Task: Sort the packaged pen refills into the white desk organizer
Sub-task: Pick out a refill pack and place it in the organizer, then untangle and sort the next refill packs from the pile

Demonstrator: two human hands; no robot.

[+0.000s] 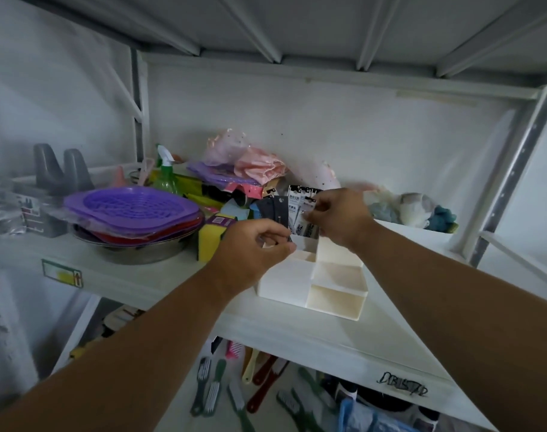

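Right hand (334, 213) pinches the top of a black-and-white refill pack (300, 213), fingers curled on it, w/ several packs standing upright in the tall rear compartment of the white desk organizer (316, 282). Left hand (253, 251) is at the organizer's left rear corner, thumb and fingers pinched on the lower end of a dark refill pack (280, 210), which also stands upright, long axis vertical. Both packs sit just above/inside the back slots, so the coming move looks like a short push straight down; the right hand is nearer the tall slot, the left nearer the lower left slot. Front compartments show nothing inside.

Organizer stands mid-shelf, near the shelf's (297, 325) front edge. Just beside it on the left: yellow sponge (211, 240), then purple baskets (132, 207) stacked in a metal bowl (141, 254). Behind: green spray bottle (166, 176), pink bags (250, 160). Nothing blocks the slots except the packs already in, which crowd the opening.
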